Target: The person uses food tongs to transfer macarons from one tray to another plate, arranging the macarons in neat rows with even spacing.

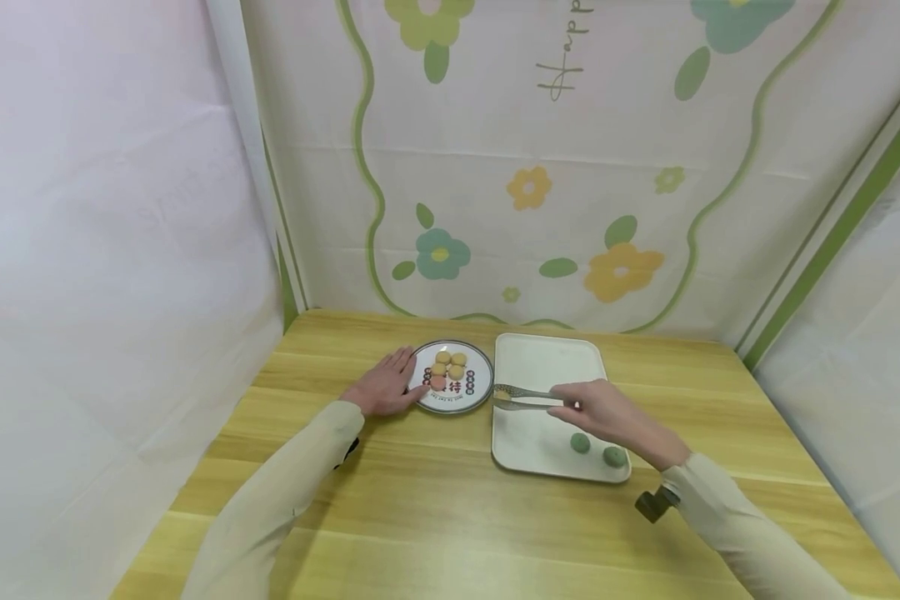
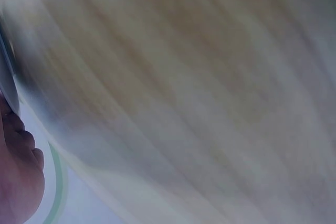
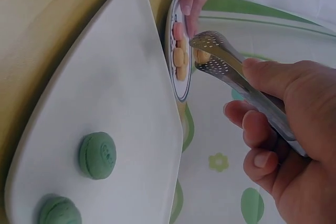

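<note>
A tan macaron (image 3: 201, 56) is pinched in tongs (image 3: 262, 103), gripped by the right hand (image 1: 606, 412), at the tray's (image 1: 547, 358) left edge. The plate's (image 1: 480, 367) left rim is touched by the outstretched left hand (image 1: 384, 386). Probably light and crumbly, the macaron is best held gently by its sides.

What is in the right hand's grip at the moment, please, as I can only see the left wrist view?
Observer: The right hand's grip is around a pair of metal tongs.
Operator: Thank you. Could you tell me whether anything is between the ends of the tongs?
Observer: Yes, one tan macaron is held there.
Operator: And would you kindly say what lies on the white tray?
Observer: Two green macarons lie on the white tray.
</note>
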A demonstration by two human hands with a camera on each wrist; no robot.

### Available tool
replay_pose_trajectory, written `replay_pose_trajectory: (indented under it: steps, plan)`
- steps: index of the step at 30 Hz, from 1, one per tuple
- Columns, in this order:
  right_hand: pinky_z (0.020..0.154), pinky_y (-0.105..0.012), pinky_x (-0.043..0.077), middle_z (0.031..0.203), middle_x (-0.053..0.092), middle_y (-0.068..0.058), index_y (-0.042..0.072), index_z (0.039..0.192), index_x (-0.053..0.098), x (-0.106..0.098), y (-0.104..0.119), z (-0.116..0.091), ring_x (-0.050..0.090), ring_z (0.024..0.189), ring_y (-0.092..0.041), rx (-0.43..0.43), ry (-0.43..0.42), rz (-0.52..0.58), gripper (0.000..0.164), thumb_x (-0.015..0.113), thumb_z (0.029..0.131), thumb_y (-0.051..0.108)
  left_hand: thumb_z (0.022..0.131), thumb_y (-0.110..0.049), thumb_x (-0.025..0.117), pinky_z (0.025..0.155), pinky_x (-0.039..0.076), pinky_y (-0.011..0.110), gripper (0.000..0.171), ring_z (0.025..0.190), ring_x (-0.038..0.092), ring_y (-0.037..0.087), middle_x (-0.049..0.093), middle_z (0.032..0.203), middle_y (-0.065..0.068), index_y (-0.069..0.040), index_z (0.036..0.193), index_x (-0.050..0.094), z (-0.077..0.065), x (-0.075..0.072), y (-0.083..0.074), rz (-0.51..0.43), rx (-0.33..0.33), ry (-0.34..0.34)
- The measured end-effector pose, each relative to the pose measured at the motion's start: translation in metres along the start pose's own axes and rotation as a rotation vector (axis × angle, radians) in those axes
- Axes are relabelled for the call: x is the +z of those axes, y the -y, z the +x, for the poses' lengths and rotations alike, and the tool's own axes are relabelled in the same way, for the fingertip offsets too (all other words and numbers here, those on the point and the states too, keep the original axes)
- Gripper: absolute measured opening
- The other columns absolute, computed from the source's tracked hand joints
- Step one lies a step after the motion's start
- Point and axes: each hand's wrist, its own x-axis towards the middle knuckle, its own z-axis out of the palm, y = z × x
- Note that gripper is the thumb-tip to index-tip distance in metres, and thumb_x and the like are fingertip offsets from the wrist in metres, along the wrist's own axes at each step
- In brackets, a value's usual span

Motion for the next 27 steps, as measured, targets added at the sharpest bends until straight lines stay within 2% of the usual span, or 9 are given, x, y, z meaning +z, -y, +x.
replay_pose_trajectory:
  steps: [4, 12, 27]
  plan:
    - [0.05, -0.016, 0.033, 0.061, 0.047, 0.013, 0.019, 0.081, 0.059, 0.002, 0.001, 0.011, 0.033, 0.052, 0.004, -0.027, -0.015, -0.017, 0.015, 0.07, 0.091, 0.018, 0.1, -0.064, 0.02, 0.126, 0.012, 0.044, 0.087, 0.154, 0.006, 0.032, 0.005, 0.165, 0.019, 0.002, 0.156, 0.008, -0.001, -0.002, 0.0, -0.011, -0.003, 0.003]
    - [0.049, -0.016, 0.031, 0.06, 0.049, 0.012, 0.018, 0.079, 0.059, 0.008, 0.005, 0.031, 0.034, 0.051, 0.003, -0.02, 0.021, -0.014, 0.017, 0.07, 0.092, 0.02, 0.1, -0.064, 0.021, 0.126, 0.013, 0.044, 0.087, 0.154, 0.007, 0.033, 0.005, 0.165, 0.02, 0.002, 0.156, 0.009, -0.001, -0.002, 0.0, -0.02, 0.008, -0.007]
    - [0.048, -0.017, 0.032, 0.062, 0.054, 0.012, 0.019, 0.082, 0.063, 0.022, 0.005, 0.056, 0.038, 0.052, 0.0, 0.027, 0.055, -0.019, 0.013, 0.07, 0.091, 0.024, 0.1, -0.064, 0.02, 0.126, 0.013, 0.044, 0.087, 0.154, 0.007, 0.033, 0.005, 0.165, 0.02, 0.003, 0.156, 0.009, 0.0, -0.002, 0.002, -0.002, 0.015, -0.008]
